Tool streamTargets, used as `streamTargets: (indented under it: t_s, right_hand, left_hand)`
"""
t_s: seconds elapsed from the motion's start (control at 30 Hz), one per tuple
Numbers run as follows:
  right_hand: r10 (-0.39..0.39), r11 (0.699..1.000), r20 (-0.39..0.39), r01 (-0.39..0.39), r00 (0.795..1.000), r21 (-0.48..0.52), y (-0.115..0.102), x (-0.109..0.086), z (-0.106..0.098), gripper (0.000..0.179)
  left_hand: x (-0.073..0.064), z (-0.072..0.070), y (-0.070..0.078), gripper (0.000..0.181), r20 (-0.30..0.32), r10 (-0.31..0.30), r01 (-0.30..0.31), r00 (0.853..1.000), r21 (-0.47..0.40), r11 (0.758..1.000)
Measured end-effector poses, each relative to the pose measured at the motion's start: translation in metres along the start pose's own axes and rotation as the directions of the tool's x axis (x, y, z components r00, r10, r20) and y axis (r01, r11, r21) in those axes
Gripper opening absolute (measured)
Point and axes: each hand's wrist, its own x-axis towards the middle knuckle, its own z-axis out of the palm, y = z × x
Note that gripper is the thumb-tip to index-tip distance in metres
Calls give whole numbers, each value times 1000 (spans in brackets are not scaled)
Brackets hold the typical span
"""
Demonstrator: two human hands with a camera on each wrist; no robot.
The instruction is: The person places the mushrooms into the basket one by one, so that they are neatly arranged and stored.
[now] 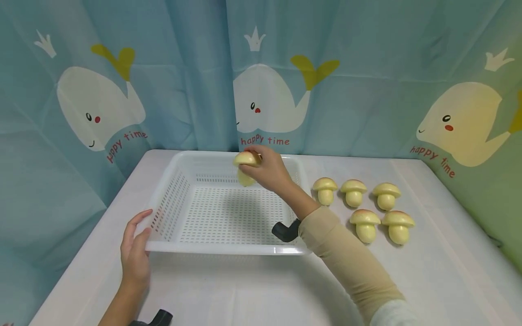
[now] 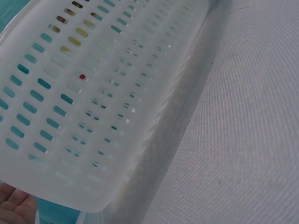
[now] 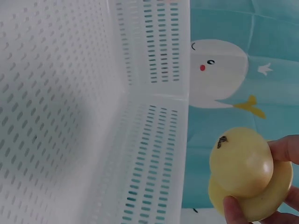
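A toy mushroom, cream-yellow with a rounded cap and a thick stem, is pinched by the cap in my right hand. It hangs stem-down over the back part of a white plastic basket with slotted walls and floor. In the right wrist view the mushroom shows its stem end, with a dark mark on it, between thumb and fingers. My left hand grips the basket's front left corner, thumb and fingers at the rim. Only its fingers show in the left wrist view.
Several more toy mushrooms stand in two rows on the white-covered table, right of the basket. A blue curtain with whale prints hangs behind the table. Black camera mounts sit on both wrists.
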Motion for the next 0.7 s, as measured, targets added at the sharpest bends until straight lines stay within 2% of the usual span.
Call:
streamTargets:
  t_s: [0.4,0.7]
  right_hand:
    - [56,998,33,-57,998,26,-11,15,27,39]
    - [71,996,81,-75,994,43,-10,21,44,39]
  left_hand:
    - [0,-1,-1,41,-3,23,-23,1000,-5,1000]
    - [-1,0,0,40,-13,24,-23,1000,10,1000]
